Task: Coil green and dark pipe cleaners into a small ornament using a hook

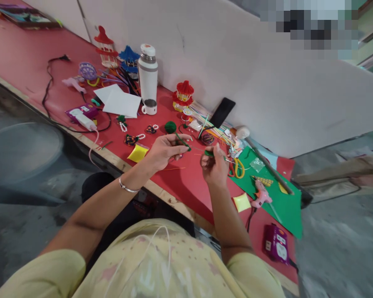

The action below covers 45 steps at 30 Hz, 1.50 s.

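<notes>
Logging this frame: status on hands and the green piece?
Left hand pinching green pipe cleaner. Right hand pinching its other end. Held above red table; scissors just right, nothing blocking.

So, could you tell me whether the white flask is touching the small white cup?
Cannot tell: in the head view the flask stands right behind the cup, overlapping it.

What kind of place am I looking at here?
Probably a handicraft workbench. A long red table against a white wall carries small paper pagoda models, a pink glue gun and yellow-handled scissors, while both hands, left hand and right hand, work a green pipe cleaner.
</notes>
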### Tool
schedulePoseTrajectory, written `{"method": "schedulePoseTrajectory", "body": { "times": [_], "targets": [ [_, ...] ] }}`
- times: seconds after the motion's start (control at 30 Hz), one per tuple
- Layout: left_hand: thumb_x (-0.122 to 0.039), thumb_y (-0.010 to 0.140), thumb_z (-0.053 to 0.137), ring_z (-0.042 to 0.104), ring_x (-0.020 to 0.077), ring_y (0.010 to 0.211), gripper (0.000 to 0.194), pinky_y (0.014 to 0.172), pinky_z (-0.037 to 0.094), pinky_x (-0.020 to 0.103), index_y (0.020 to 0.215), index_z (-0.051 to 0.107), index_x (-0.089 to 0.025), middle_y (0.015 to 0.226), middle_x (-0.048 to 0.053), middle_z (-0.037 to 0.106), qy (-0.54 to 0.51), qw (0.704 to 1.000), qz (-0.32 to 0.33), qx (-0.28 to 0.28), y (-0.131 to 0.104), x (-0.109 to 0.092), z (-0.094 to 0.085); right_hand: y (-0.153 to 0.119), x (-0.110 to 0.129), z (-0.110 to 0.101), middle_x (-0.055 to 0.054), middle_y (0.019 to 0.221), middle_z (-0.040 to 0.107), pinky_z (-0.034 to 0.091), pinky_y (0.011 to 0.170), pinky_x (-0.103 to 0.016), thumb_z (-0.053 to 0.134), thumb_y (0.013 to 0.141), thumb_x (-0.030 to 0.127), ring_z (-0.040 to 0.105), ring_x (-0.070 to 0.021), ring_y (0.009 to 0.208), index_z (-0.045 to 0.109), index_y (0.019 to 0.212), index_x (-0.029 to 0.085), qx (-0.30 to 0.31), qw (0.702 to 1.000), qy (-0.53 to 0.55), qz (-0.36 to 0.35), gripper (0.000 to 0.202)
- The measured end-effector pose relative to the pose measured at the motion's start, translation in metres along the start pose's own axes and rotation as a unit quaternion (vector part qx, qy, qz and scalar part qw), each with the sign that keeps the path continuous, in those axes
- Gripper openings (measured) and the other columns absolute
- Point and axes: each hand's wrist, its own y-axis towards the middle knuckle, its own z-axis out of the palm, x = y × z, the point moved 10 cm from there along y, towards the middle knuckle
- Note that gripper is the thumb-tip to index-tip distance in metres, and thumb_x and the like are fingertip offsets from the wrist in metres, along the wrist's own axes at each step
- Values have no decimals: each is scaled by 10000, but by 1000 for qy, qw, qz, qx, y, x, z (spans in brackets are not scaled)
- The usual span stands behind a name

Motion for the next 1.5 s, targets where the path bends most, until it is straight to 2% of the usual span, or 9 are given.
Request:
{"method": "schedulePoseTrajectory", "body": {
  "times": [0.2,0.37,0.6,0.83,1.23,1.5],
  "targets": [
    [-216,617,975,580,82,462,278,429,407,204,857,854,-144,638,26,726,8,1000,-4,-15,0,3,-2,-2,5,2,51,514,664,442,372,-163,867,746,670,596,-75,404,746,783,196,6,1000,-8,-8,491],
    [-199,625,957,599,89,470,266,455,437,210,866,862,-138,642,30,738,-4,1000,-17,-3,-3,1,2,-2,4,5,52,514,664,457,384,-163,848,775,667,606,-76,409,746,791,199,16,1000,-16,-8,479],
    [-285,658,955,621,89,508,281,484,487,207,872,871,-123,688,52,773,-22,999,-32,7,-2,3,3,-3,3,4,55,504,670,452,388,-156,871,743,663,599,-71,399,757,782,207,15,1000,-2,10,472],
    [-319,663,969,639,97,529,306,482,484,212,878,869,-125,754,74,798,-16,1000,-25,9,0,6,2,-3,2,4,52,507,674,460,393,-163,870,739,655,586,-69,393,757,771,208,17,1000,-14,11,462],
    [-335,688,967,630,101,530,314,477,461,223,887,857,-119,756,72,785,-15,999,-28,14,3,10,1,-3,9,3,40,550,697,468,399,-175,825,799,652,616,-79,419,759,768,212,25,998,-39,-36,446],
    [-343,660,991,637,98,529,325,469,471,214,870,862,-131,736,57,778,-23,999,-25,15,2,9,2,-3,6,0,50,503,660,467,396,-174,835,775,673,585,-75,396,752,767,207,5,999,-28,-17,474]
  ]
}}
